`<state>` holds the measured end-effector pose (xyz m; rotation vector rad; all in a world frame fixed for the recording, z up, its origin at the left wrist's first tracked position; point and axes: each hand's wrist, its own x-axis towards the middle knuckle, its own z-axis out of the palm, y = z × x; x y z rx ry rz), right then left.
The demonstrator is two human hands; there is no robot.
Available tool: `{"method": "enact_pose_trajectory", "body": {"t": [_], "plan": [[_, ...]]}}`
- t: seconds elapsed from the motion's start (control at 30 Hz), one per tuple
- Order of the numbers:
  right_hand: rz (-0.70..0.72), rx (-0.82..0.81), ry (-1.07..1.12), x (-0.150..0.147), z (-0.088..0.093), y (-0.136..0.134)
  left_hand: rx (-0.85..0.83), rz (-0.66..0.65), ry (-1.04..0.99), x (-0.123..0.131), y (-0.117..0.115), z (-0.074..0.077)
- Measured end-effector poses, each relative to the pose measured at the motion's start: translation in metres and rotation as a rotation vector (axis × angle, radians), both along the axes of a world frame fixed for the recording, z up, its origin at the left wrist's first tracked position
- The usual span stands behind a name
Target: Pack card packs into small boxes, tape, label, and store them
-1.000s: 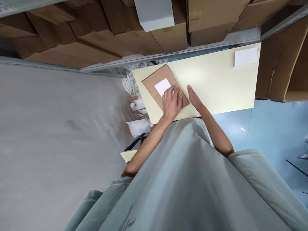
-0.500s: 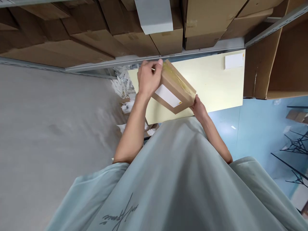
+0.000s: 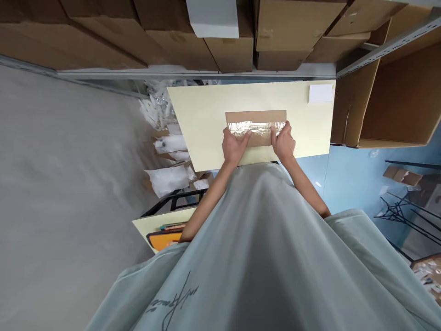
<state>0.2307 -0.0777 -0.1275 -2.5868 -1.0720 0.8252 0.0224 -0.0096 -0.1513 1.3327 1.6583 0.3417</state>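
Note:
A small brown cardboard box rests on the pale yellow tabletop, its taped face up and shiny with clear packing tape. My left hand grips its left end, with the thumb lying on the top near the tape. At the opposite end, my right hand holds the box the same way, thumb on the tape and fingers around the edge. The box's underside is hidden.
A stack of white labels lies at the tabletop's right end. Cardboard boxes fill the shelf ahead. To the right stands a large open carton. White packing scraps and a grey wall are on the left.
The box was tilted with a white label showing on its side. Now it lies straight on the table, tape up, and my left hand has come down from its far corner to its left end.

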Motion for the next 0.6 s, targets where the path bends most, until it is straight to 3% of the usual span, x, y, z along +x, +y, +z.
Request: {"method": "enact_pose_trajectory", "body": {"t": [0.13,0.23,0.33,0.43,0.6], "plan": [[-0.048,-0.11,0.11,0.002,0.008,0.005,-0.076,0.071,0.03,0.0,0.009,-0.007],[-0.066,-0.139,0.275,0.015,0.017,0.005,-0.058,0.026,-0.112,-0.014,0.019,-0.014],[-0.043,-0.055,0.431,0.034,0.027,-0.002,-0.063,-0.035,-0.277,-0.028,0.026,-0.012],[-0.057,0.078,0.512,0.056,0.033,-0.018,-0.042,-0.058,-0.315,-0.029,0.026,-0.004],[-0.02,0.204,0.565,0.096,0.021,-0.039,-0.025,-0.016,-0.199,0.003,0.01,-0.009]]}}
